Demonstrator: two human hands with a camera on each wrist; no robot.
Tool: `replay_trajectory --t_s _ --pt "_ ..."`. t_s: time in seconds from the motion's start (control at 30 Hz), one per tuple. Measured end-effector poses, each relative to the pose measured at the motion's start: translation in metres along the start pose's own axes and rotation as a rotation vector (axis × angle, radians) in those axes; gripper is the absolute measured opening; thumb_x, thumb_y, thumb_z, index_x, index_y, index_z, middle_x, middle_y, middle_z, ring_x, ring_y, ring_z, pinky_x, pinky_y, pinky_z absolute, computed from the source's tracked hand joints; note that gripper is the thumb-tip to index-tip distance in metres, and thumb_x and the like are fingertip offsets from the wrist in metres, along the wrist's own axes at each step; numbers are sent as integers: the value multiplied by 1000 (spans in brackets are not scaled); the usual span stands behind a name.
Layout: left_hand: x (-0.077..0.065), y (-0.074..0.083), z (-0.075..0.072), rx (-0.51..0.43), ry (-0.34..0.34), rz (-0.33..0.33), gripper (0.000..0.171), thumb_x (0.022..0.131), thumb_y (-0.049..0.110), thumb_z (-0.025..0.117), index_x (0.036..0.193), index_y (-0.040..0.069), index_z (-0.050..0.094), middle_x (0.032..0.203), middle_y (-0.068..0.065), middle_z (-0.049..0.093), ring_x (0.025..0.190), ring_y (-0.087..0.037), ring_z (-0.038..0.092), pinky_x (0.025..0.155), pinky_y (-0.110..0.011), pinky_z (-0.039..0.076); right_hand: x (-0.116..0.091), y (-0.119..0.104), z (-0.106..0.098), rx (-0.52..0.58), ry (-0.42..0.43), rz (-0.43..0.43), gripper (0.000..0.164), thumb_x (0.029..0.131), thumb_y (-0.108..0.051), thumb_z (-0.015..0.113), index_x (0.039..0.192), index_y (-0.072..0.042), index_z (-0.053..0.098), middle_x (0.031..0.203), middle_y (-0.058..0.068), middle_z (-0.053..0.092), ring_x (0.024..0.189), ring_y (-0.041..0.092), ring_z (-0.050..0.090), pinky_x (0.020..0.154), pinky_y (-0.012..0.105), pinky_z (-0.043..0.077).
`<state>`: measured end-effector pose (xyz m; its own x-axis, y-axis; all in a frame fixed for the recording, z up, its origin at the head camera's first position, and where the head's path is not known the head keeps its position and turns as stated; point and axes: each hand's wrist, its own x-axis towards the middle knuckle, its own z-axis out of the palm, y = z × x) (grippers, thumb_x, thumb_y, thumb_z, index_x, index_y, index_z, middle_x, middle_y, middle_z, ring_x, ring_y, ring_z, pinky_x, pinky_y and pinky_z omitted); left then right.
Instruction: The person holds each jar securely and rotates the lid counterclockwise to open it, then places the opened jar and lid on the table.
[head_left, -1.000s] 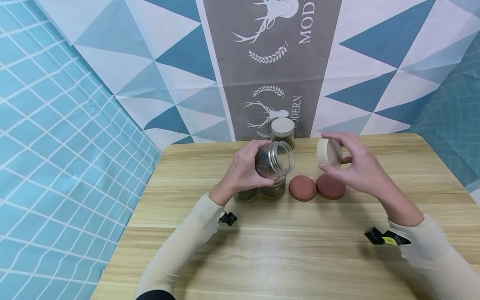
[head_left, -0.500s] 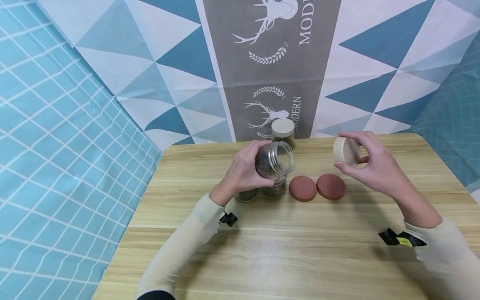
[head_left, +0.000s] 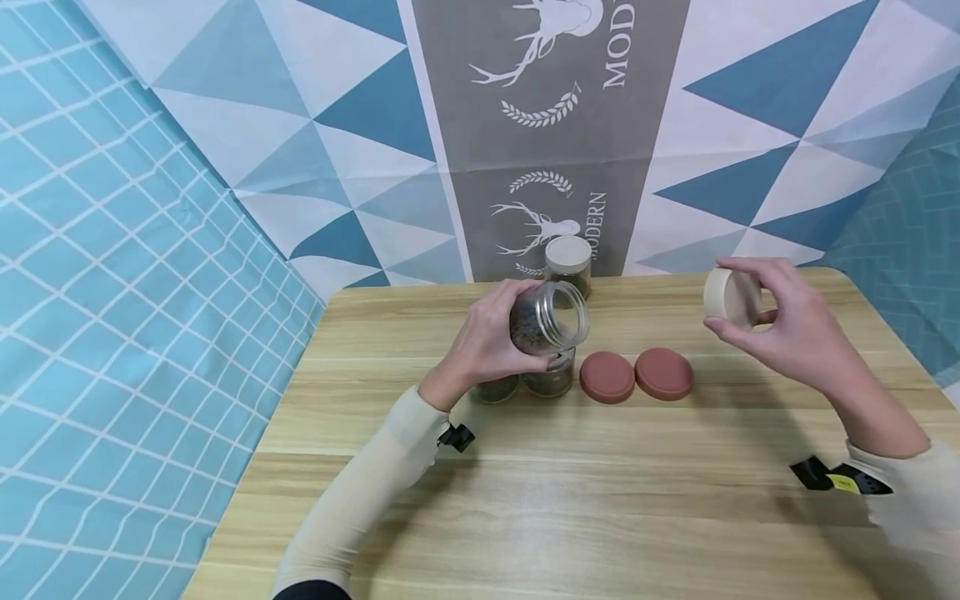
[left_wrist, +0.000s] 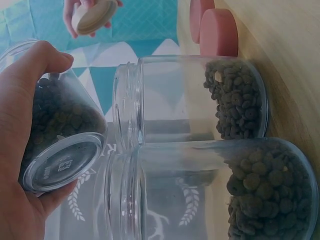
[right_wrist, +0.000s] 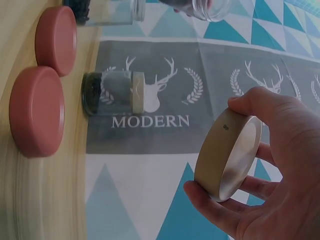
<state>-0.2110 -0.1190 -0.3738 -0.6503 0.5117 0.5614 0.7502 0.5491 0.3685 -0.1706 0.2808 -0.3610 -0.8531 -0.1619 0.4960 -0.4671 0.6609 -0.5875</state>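
Altogether I count four glass jars and four lids in front of this person, all of them on or above one pale wooden table (head_left: 600, 517). The left hand (head_left: 487, 337) holds one jar up off the wood, its fingers and thumb wrapped round the glass; this held jar (head_left: 531, 323) is lidless and tipped on its side, mouth to the right, with dark pellets inside. Just beyond the near edge of that grip, two more jars stand upright side by side, both uncovered, each with a layer of dark pellets at the bottom: a left open jar (left_wrist: 200, 192) and a right open jar (left_wrist: 200, 100). Well to the right, the right hand (head_left: 798, 329) is in the air, its fingers pinching one cream lid (head_left: 731, 297) by the rim, thumb below, so the disc stands on edge. Between the hands lie two red lids flat on the table, the left red lid (head_left: 607, 377) just beside the right red lid (head_left: 664, 374). The fourth jar, the far jar (head_left: 567, 279), stands upright near the far edge, dark contents showing through the glass, and wears a second cream lid (head_left: 568, 252). Behind it hangs a patterned cloth (head_left: 555, 150) with white deer heads on a grey band. Two black wrist devices are strapped on, one at each cuff.
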Motion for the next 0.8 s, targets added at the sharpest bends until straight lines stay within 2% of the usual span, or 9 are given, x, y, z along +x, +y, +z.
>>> replay_trajectory --t_s 0.27,0.37,0.47,0.53,0.6,0.7,0.8 --pt "0 2 -1 8 1 2 101 67 32 105 151 -1 59 143 -17 72 130 -31 73 114 -47 64 0 5 -4 -20 -6 9 79 80 4 93 153 -10 67 144 22 62 113 -12 45 71 -4 43" --pt "1 3 -1 13 2 6 101 67 32 105 151 -2 59 143 -17 72 130 -31 73 115 -47 64 1 7 -6 -57 -41 17 78 81 0 93 153 -10 67 147 24 61 113 2 50 68 1 44" --pt "1 2 0 11 0 8 101 68 32 105 151 -2 59 142 -17 72 130 -31 73 115 -47 64 2 9 -8 -108 -88 -8 76 79 -1 94 151 -8 68 148 26 61 112 28 58 64 12 46" --pt "1 2 0 9 0 10 101 67 31 105 151 -2 59 142 -17 72 130 -32 73 115 -47 64 3 11 -9 -138 -119 -44 76 77 0 94 148 -7 69 148 27 61 110 44 61 66 28 54" --pt "0 2 0 6 1 12 101 67 31 105 151 -1 59 142 -17 72 130 -32 73 114 -47 64 4 13 -11 -168 -151 -89 75 74 2 96 145 -6 71 147 27 62 114 50 63 68 45 59" --pt "0 2 0 7 -2 12 101 67 31 105 151 -1 58 144 -17 72 131 -31 73 115 -47 63 4 16 -12 -209 -203 -134 76 71 2 98 142 -7 73 145 27 65 119 50 63 76 65 58" --pt "-1 1 1 7 -5 13 102 67 31 105 152 0 58 145 -17 72 132 -31 72 116 -47 63 3 20 -12 -266 -270 -160 76 69 0 100 139 -11 75 142 24 67 120 48 63 77 60 56"
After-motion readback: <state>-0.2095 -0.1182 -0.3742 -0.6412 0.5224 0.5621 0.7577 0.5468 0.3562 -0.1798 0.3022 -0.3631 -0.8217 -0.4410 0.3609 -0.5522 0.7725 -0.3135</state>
